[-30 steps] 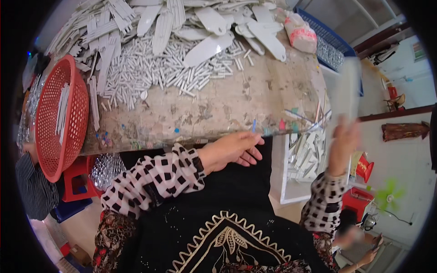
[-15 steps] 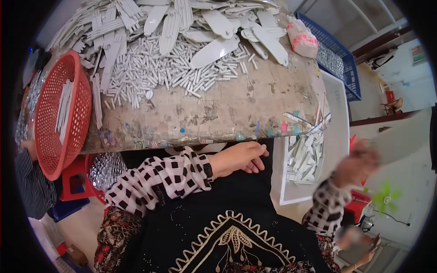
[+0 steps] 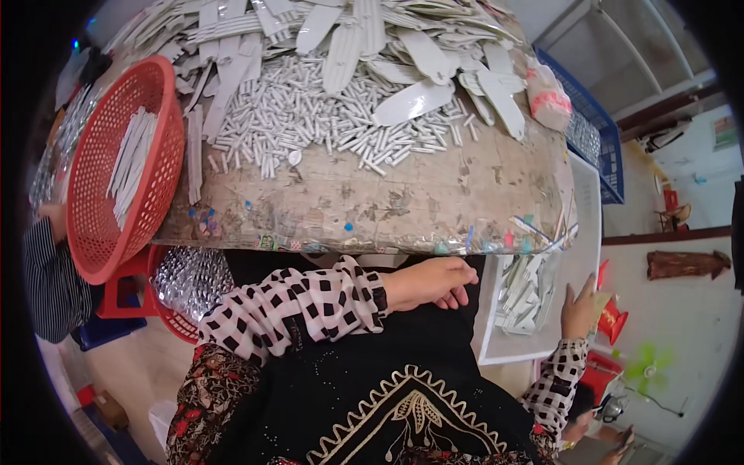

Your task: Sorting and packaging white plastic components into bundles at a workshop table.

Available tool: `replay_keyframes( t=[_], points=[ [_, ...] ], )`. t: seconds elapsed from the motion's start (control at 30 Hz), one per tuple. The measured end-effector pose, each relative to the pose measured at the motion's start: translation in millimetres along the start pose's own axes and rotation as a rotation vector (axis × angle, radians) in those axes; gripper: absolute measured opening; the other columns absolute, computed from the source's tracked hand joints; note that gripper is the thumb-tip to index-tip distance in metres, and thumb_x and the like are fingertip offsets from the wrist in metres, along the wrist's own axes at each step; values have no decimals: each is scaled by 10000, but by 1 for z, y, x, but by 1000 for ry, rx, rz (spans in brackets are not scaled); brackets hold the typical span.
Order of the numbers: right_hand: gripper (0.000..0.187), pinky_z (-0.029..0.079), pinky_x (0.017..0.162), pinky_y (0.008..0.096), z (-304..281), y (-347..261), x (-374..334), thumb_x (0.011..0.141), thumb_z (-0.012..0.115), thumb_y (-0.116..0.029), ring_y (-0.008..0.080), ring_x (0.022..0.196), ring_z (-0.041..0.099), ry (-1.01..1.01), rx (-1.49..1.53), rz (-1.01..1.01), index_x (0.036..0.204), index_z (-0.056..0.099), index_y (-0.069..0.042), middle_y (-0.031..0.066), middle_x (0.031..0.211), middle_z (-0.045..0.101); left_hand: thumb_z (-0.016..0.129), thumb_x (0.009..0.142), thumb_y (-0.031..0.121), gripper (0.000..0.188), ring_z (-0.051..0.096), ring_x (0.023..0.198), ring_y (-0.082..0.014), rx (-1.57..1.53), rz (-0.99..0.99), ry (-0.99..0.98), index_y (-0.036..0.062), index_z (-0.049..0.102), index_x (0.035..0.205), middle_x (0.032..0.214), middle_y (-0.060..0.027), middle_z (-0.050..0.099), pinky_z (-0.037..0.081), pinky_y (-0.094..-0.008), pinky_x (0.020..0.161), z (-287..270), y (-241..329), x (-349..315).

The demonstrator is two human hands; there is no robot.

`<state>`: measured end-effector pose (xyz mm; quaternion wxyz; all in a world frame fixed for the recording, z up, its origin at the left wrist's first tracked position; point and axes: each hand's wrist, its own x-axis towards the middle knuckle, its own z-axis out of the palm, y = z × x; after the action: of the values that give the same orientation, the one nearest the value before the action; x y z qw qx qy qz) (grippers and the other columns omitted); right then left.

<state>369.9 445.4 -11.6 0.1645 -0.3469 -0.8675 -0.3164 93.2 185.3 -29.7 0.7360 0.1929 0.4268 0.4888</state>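
Observation:
My left hand (image 3: 432, 284) rests over the black cloth of my lap, just below the worn table's (image 3: 302, 205) near edge. Its fingers are curled together, and what they hold, if anything, is hidden. Out to the right, my right hand (image 3: 578, 311) is at the right side of a white bin (image 3: 496, 358), thumb and fingers apart, with nothing plainly in its grip. Thin white plastic pieces (image 3: 524, 293) lie in that bin. On the table are a heap of short white sticks (image 3: 310, 116) and, behind them, flat white oval-ended pieces (image 3: 415, 103).
A red perforated basket (image 3: 167, 167) holding white strips (image 3: 133, 167) leans at the table's left; a co-worker's hand (image 3: 53, 221) in a striped sleeve is beside it. Shiny silver items (image 3: 191, 277) fill a red container. A blue crate (image 3: 612, 147) stands at right; another person appears lower right.
My right hand was raised and blurred, beside a large pale blurred shape; it has come left and inward to the bin's side. That shape is gone from view. My left hand keeps its curl.

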Motion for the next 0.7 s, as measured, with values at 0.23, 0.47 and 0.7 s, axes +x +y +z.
replay_keyframes(
  t=[0.23,0.47,0.7],
  points=[
    [313,505,771,322,-46,-164,177,935,594,-174,230,899,628,-213,1110,-117,1186,596,13,151,1022,646,451,1012,278,286,578,857,-122,70,125,134,76,549,1189,967,-47,616,478,-257,762,-5,5,-18],
    [478,501,736,446,-65,-318,271,916,588,-360,413,851,607,85,899,-286,1279,505,-60,240,1073,529,490,1002,235,271,580,876,-106,19,401,423,58,546,1199,975,-36,622,481,-254,794,-27,10,-69],
    [370,483,762,479,-56,-340,284,946,526,-266,439,907,558,17,666,-462,1228,521,-26,296,1075,506,502,994,217,273,597,882,-117,-133,491,613,46,547,1202,1006,-50,637,484,-255,815,-56,3,-108]
  ],
)
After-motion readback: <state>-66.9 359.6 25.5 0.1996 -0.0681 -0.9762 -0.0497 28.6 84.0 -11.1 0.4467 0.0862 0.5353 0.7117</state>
